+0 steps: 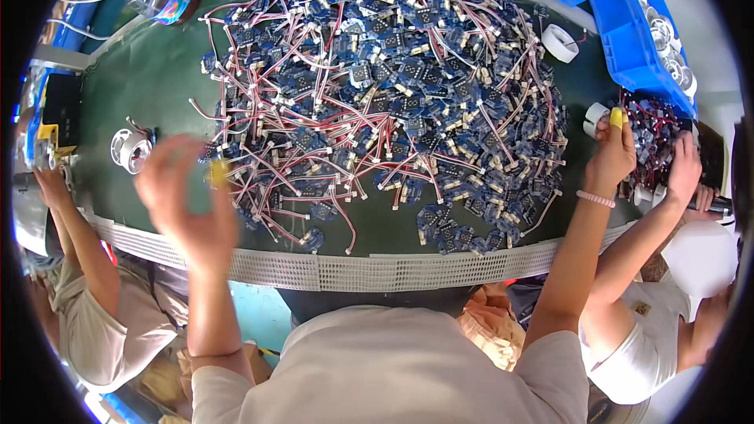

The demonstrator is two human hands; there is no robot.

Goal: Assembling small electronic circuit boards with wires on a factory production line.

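Observation:
A large heap of small blue circuit boards [408, 71] with red-and-white connector leads covers the middle of the green work surface [110, 122]. My left hand [188, 200], blurred by motion, is raised over the near left side of the heap. Its thumb and fingers are apart, with nothing seen between them and a yellow cover on one finger. Just beyond it lies a white round plastic part [133, 153] with a short lead. At the right, my right hand [614, 155] pinches another white round plastic part [594, 119]. A yellow cover is on one of its fingers too.
A third white ring [560, 43] lies beyond the heap's right side. Blue bins [628, 39] stand at the far right, a bottle [169, 1] at the far left. Co-workers' hands [683, 169] are close on the right and at the left edge. White perforated edging [353, 271] runs along the front.

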